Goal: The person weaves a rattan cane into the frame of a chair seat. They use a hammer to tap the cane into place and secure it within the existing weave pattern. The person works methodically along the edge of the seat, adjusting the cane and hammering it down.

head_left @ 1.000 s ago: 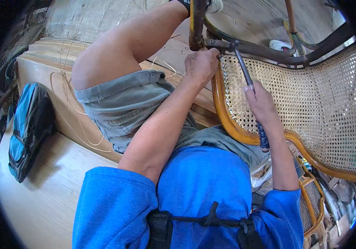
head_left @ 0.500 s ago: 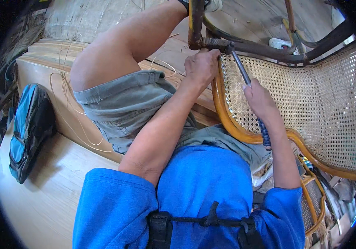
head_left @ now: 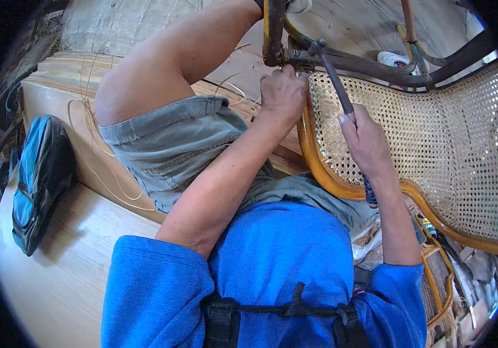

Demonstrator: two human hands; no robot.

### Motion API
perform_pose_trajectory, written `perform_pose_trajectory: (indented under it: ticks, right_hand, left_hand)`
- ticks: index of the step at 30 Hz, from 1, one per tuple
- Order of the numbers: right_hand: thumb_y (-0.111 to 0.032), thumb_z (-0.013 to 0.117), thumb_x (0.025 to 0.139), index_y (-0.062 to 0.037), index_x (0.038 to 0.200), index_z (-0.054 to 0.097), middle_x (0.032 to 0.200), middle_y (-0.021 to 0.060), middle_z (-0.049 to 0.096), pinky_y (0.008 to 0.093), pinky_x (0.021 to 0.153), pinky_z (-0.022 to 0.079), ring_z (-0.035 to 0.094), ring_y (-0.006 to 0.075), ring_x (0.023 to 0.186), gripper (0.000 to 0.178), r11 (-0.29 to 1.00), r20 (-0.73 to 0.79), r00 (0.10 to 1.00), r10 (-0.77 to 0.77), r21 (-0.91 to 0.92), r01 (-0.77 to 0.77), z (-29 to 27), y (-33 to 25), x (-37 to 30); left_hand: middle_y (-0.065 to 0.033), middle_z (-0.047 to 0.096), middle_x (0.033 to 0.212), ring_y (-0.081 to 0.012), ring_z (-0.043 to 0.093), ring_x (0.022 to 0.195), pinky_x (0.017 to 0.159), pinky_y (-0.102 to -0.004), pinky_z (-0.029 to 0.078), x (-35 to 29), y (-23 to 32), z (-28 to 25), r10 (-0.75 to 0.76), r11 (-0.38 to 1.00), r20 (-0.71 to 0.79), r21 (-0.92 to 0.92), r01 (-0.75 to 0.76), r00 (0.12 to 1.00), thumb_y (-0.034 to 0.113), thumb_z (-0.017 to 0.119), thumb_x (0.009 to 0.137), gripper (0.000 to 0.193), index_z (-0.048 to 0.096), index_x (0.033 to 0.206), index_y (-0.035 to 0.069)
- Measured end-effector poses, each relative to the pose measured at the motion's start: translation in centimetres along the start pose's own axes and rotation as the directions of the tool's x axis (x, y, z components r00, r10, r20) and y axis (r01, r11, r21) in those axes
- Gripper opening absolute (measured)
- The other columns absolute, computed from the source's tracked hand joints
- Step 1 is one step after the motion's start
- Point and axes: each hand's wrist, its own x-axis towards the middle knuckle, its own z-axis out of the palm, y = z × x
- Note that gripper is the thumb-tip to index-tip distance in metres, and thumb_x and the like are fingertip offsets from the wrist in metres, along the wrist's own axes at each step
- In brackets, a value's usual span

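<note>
My right hand (head_left: 365, 142) is wrapped round the shaft of a hammer (head_left: 336, 84), whose dark grip runs down below my wrist. The hammer's head is just above a dark frame bar of a rattan chair (head_left: 307, 136). At the corner where this bar meets an upright post, my left hand (head_left: 284, 95) has its fingers curled and pressed together. What they pinch there is hidden. Woven cane (head_left: 388, 122) with small open holes fills the chair's honey-coloured frame, and the chair leans by my lap.
A blue and black backpack (head_left: 37, 180) lies at the left on a pale board. Thin loose cane strands (head_left: 89, 124) curl beside my bent knee, near stacked wooden planks (head_left: 57, 72). Another rattan piece (head_left: 434, 284) stands among clutter at lower right.
The hammer's head has risen off the dark bar, further up in the picture. My left hand has shifted slightly, its fingers bunched differently at the corner. The chair has stayed put.
</note>
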Motion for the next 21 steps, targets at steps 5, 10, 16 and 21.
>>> perform_pose_trajectory:
  ticks: [5,10,16,21]
  right_hand:
    - [-0.03,0.049,0.093,-0.0004,0.091,0.048,0.07,0.0234,0.06,0.0513,0.062,0.045,0.061,0.043,0.069,0.03,0.995,0.047,0.995,0.087,-0.058,-0.084,0.8,1.8,1.2]
    - [-0.03,0.049,0.092,-0.0002,0.089,0.047,0.067,0.0237,0.057,0.05,0.062,0.045,0.059,0.0438,0.066,0.03,0.998,0.004,0.998,0.07,0.0,-0.07,0.8,1.9,0.8]
    - [-0.03,0.05,0.093,-0.0006,0.089,0.047,0.066,0.0236,0.057,0.0498,0.061,0.044,0.058,0.0439,0.066,0.03,0.998,0.005,0.999,0.054,0.016,-0.054,-0.6,0.2,0.6]
    - [-0.032,0.049,0.093,-0.0006,0.092,0.047,0.069,0.0241,0.058,0.0506,0.062,0.044,0.059,0.0441,0.068,0.031,0.999,-0.05,0.999,-0.016,0.051,0.018,-1.1,-1.1,0.5]
  left_hand:
    - [-0.0094,0.06,0.088,-0.0274,0.063,0.081,0.066,-0.0432,0.049,0.6,-0.1,-0.3,-0.025,1.0,0.071,0.0,0.025,0.997,0.017,0.054,0.082,0.016,0.067,0.087,0.011]
    - [-0.0097,0.063,0.088,-0.027,0.065,0.082,0.066,-0.0438,0.05,0.4,0.3,-0.9,-0.064,0.997,0.149,-0.035,0.07,0.987,0.017,0.052,0.082,0.017,0.067,0.088,0.011]
    - [-0.0086,0.065,0.089,-0.0246,0.065,0.081,0.064,-0.0434,0.05,0.3,0.6,-1.0,-0.041,0.999,0.151,-0.025,0.046,0.988,0.016,0.051,0.082,0.018,0.067,0.089,0.012]
    - [-0.0103,0.063,0.084,-0.0272,0.066,0.072,0.057,-0.0422,0.051,0.1,0.2,-1.2,0.048,0.999,0.14,-0.009,-0.047,0.989,0.015,0.049,0.084,0.018,0.064,0.094,0.014]
